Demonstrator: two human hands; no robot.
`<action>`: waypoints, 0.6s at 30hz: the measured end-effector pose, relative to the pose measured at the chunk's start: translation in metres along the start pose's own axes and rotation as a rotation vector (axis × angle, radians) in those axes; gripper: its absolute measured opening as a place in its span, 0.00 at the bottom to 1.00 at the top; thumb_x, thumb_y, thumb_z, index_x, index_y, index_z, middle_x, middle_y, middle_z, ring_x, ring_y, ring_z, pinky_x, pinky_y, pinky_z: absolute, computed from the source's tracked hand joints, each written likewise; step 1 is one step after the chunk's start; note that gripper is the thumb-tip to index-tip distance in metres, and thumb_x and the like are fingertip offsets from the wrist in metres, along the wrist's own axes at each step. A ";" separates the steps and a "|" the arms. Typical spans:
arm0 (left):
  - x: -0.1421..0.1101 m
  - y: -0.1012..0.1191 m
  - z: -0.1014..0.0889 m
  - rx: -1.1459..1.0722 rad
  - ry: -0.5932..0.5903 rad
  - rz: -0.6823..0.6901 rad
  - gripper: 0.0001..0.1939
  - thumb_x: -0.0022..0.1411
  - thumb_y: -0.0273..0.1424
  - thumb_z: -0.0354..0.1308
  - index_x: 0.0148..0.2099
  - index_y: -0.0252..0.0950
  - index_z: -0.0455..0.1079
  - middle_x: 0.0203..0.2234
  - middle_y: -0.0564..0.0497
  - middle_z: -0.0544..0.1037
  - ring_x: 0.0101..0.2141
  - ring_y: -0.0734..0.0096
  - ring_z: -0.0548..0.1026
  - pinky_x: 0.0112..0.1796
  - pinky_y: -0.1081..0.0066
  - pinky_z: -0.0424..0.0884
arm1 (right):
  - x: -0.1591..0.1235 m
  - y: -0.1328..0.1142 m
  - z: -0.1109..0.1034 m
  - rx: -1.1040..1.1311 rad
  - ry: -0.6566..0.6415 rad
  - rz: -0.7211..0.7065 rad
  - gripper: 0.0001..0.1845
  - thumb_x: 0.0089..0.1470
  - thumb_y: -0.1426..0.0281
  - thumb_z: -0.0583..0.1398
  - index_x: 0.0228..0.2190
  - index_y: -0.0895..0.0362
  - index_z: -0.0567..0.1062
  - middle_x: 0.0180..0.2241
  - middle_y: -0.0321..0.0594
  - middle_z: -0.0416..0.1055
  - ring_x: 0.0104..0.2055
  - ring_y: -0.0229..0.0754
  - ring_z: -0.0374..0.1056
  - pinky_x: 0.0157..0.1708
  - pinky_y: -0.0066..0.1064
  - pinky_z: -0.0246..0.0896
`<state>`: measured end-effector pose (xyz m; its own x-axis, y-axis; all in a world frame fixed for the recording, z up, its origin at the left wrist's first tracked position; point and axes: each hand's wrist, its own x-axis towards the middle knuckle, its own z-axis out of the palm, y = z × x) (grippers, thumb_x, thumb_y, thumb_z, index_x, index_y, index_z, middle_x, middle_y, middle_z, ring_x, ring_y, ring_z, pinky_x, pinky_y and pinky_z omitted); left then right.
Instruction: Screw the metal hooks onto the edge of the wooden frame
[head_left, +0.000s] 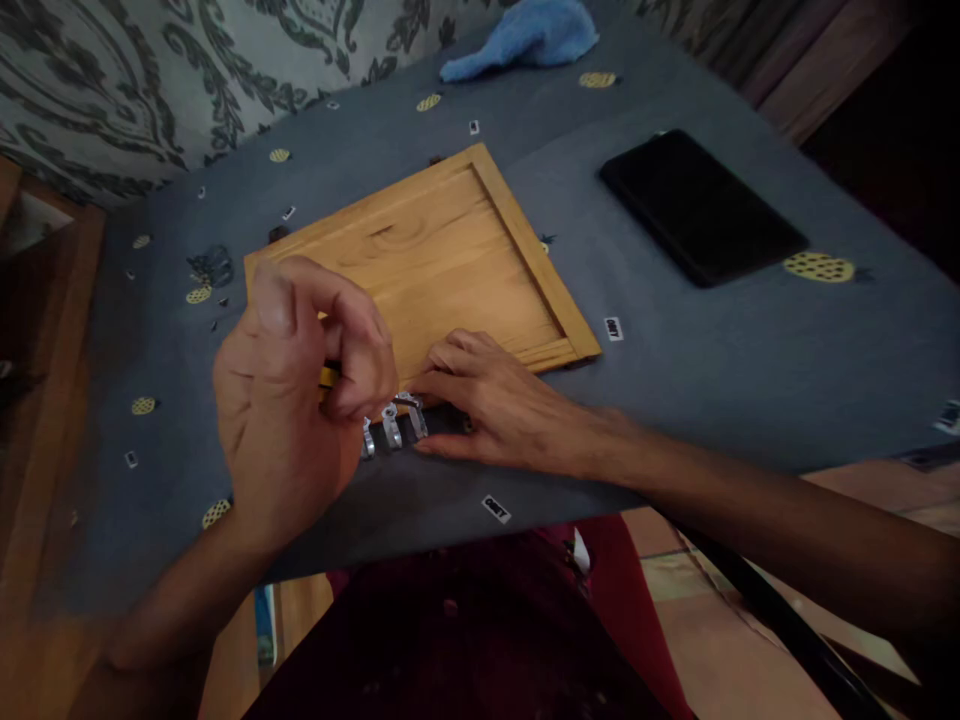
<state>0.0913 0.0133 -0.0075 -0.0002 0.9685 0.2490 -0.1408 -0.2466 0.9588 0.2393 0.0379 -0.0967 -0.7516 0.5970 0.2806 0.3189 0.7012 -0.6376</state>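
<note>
A framed wooden panel lies tilted on the table in front of me. Along its near edge stick out several shiny metal hooks. My right hand rests at that edge, its index finger and thumb closed about the end hook. My left hand is raised over the panel's near left corner, fingers curled and thumb on top. A small yellow-and-black piece shows inside that grip; most of it is hidden by the fingers, so its kind is unclear.
A black phone or tablet lies to the right of the panel. At the back is a blue cloth. Small dark bits lie left of the panel. The grey tablecloth carries pineapple prints, and a patterned wall covering stands behind it.
</note>
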 end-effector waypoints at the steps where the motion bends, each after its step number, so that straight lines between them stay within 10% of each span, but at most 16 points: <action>1: 0.000 -0.001 -0.001 -0.004 -0.015 0.015 0.21 0.68 0.44 0.51 0.26 0.37 0.67 0.11 0.59 0.51 0.13 0.78 0.51 0.16 0.71 0.50 | 0.000 0.000 0.000 -0.004 0.001 -0.002 0.19 0.57 0.56 0.62 0.42 0.59 0.77 0.35 0.42 0.65 0.39 0.46 0.58 0.41 0.39 0.53; 18: -0.004 -0.002 -0.001 -0.082 -0.084 0.071 0.10 0.68 0.27 0.52 0.34 0.34 0.71 0.15 0.57 0.56 0.15 0.80 0.51 0.16 0.73 0.49 | 0.000 -0.001 0.000 -0.025 -0.005 -0.004 0.18 0.56 0.57 0.63 0.38 0.60 0.77 0.35 0.42 0.64 0.38 0.46 0.58 0.41 0.40 0.53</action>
<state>0.0904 0.0096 -0.0108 0.0690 0.9416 0.3296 -0.2234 -0.3074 0.9250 0.2389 0.0376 -0.0960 -0.7558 0.5922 0.2794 0.3304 0.7133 -0.6181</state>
